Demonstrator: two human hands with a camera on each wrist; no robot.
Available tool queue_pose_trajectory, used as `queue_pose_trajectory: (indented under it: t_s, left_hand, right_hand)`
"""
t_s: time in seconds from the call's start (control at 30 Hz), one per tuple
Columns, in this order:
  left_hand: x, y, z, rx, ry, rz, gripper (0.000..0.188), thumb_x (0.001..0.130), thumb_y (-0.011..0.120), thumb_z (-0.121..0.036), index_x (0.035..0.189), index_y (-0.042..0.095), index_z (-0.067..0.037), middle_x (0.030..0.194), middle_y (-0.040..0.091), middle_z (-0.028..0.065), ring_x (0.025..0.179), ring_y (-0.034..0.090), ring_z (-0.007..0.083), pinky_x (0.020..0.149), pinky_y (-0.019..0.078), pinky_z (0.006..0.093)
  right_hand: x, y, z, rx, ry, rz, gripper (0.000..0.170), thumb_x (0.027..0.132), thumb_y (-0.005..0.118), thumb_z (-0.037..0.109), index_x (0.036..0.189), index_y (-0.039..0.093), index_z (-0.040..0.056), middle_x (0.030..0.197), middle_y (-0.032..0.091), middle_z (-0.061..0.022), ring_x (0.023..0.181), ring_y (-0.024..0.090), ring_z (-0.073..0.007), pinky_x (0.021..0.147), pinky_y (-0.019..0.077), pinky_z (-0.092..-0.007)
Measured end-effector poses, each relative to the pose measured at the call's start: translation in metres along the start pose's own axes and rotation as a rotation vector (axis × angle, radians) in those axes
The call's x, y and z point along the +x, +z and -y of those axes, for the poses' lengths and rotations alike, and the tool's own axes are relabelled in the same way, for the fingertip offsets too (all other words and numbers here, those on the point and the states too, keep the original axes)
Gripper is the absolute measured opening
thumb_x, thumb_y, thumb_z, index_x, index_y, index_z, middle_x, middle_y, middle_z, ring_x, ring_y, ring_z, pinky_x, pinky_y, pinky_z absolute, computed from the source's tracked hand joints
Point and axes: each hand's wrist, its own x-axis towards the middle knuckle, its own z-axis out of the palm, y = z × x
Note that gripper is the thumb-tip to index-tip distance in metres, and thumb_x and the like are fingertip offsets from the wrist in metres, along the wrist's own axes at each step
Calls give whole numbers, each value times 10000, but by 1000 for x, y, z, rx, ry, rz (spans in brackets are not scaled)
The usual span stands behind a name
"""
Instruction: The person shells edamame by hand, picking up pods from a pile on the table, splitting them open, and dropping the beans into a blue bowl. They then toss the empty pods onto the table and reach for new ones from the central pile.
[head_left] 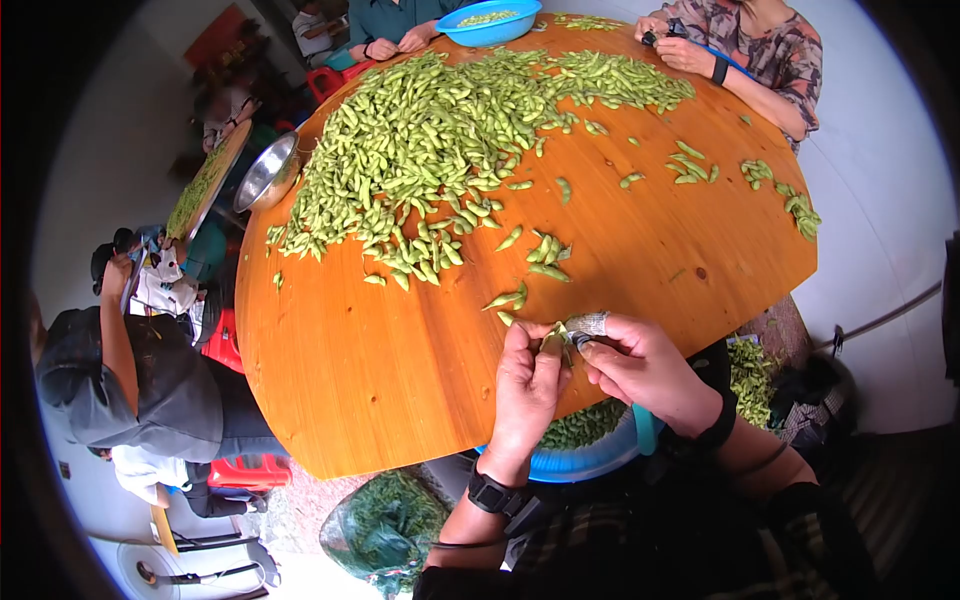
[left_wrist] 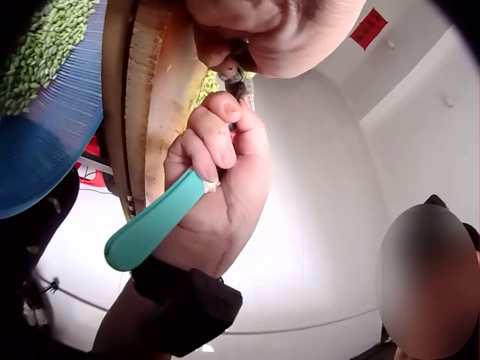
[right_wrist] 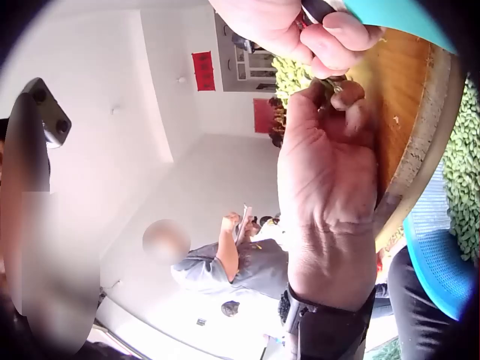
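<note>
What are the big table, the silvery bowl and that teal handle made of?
The table looks like varnished wood, with grain, knots and a sheen. The bowl seems polished metal, likely steel, from its bright reflections. The teal handle, smooth and evenly coloured, is probably plastic.

No text, label, brand or number could be read in any view. In the left wrist view, a red sign hung high on the pale wall with dark marks on it, too small and blurred to make out. In the right wrist view, a red wall sheet bore dark marks that were just as unreadable, and a second red sheet, lower down, showed no legible writing. The red panel at the upper left of the head view was too blurred to read
</note>
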Motion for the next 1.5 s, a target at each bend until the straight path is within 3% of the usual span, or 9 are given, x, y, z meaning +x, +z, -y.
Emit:
queue_pose_trajectory:
  t_s: [0.43,0.5,0.6,0.7,0.87,1.03,1.07,1.23,1.5]
  left_hand:
    - [-1,-3,-6,106,-21,0,201,968,490,-5,1154,549,-52,989,547,22,679,460,59,617,384,189]
    - [2,-6,-7,739,413,-60,220,928,551,25,1135,599,-32,1079,561,36,730,507,76,707,436,204]
    - [6,7,-17,749,430,-160,314,888,611,46,1193,604,-26,1156,564,45,769,534,86,752,459,207]
    - [5,20,-30,625,299,-5,423,875,624,34,1286,567,-50,1162,583,98,811,597,131,713,505,242]
    - [7,14,-14,586,335,48,282,890,624,20,1170,639,-13,1016,647,108,799,626,145,704,513,261]
    - [5,11,-13,609,303,-28,191,927,609,2,1110,667,14,869,617,21,671,572,61,613,481,206]
    - [4,12,-16,618,285,-34,184,901,635,-2,1083,662,3,903,659,85,760,633,159,695,509,251]
    - [3,14,-16,235,132,-45,180,909,659,-40,1081,674,12,896,646,30,748,590,80,657,486,220]
    - [7,10,-27,2,55,-94,209,954,607,-59,1143,647,21,913,646,23,654,573,76,584,482,220]
  right_hand:
    - [-7,-16,12,126,6,-38,203,976,516,87,1158,582,23,727,545,-2,483,408,-21,425,308,-180]
    - [-5,-30,18,208,76,14,195,977,517,108,1140,590,32,729,543,-6,481,395,-20,423,298,-175]
    - [-8,-38,28,286,132,61,164,966,529,119,1093,594,39,725,537,-8,489,392,-20,420,291,-171]
    - [-8,-36,28,277,154,88,142,958,535,115,1058,589,30,716,529,-7,493,392,-24,420,288,-175]
    - [-12,-37,26,170,119,112,131,954,525,110,1027,576,14,708,528,-4,495,395,-26,423,286,-185]
    - [-12,-36,15,-64,38,-20,172,952,511,69,1083,596,-4,692,538,-1,516,447,-38,453,346,-201]
    - [-13,-32,14,-211,-131,-81,208,947,511,55,1124,604,-5,685,545,-4,532,472,-47,478,375,-214]
    - [-5,-20,-2,-576,-555,-107,278,899,541,11,1168,602,-16,639,537,-150,530,550,-198,522,426,-314]
    - [-5,-13,-4,-522,-473,-126,171,889,564,15,1053,599,-17,626,516,-165,492,510,-236,489,405,-336]
